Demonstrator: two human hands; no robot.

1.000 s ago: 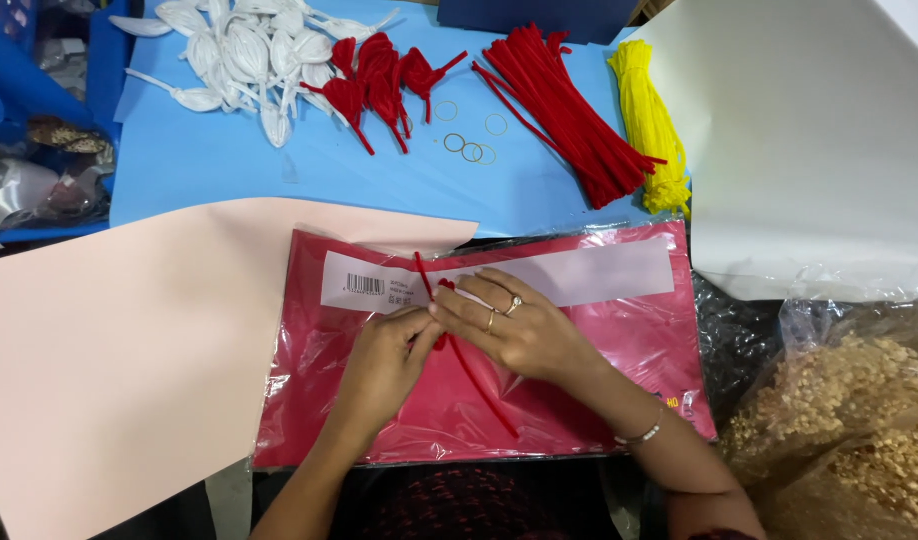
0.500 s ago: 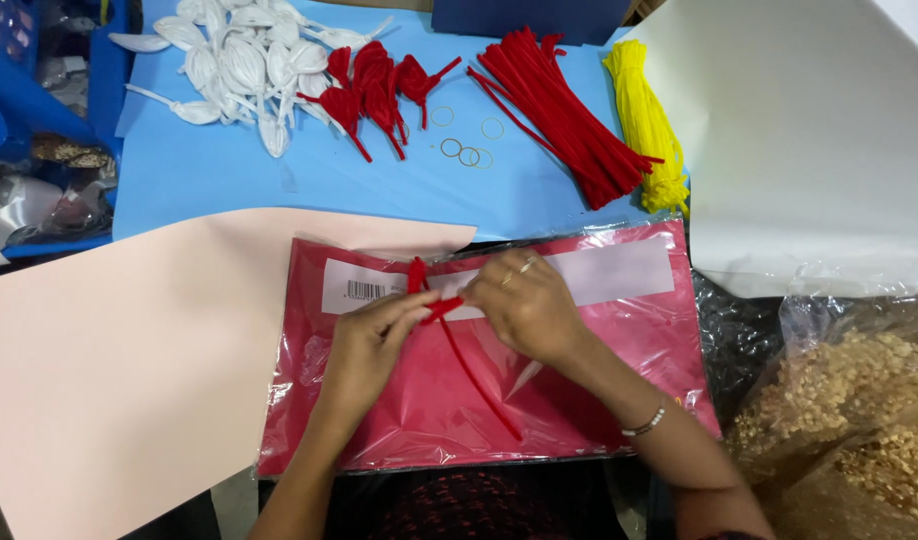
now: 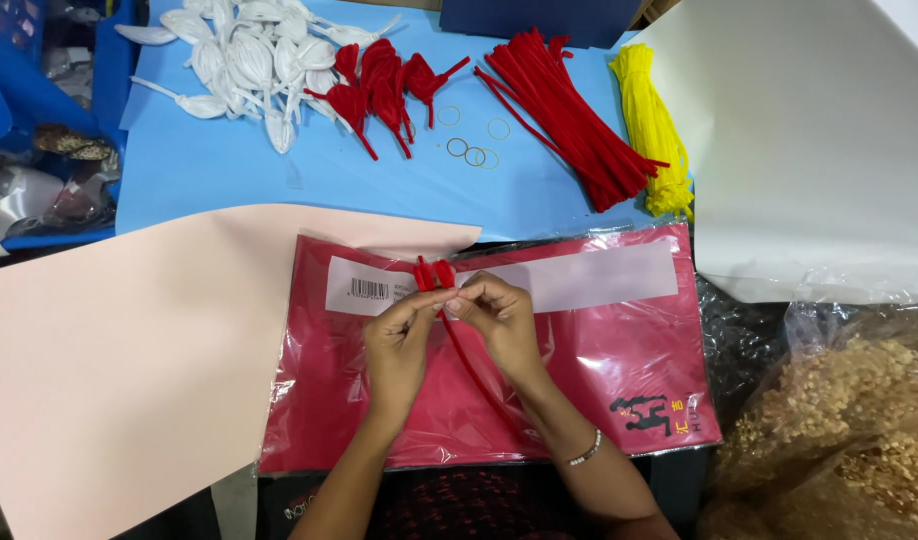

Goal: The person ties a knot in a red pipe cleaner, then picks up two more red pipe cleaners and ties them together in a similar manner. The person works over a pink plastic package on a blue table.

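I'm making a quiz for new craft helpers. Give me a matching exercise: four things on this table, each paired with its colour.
Things:
1. loose bundle of straight pipe cleaners
2. tied bundle beside it
3. leaf shapes
4. small rings

Colours:
A. white
B. yellow
C. thin, pale metal colour
D. red

Pairs: 1-D, 2-B, 3-A, 4-C
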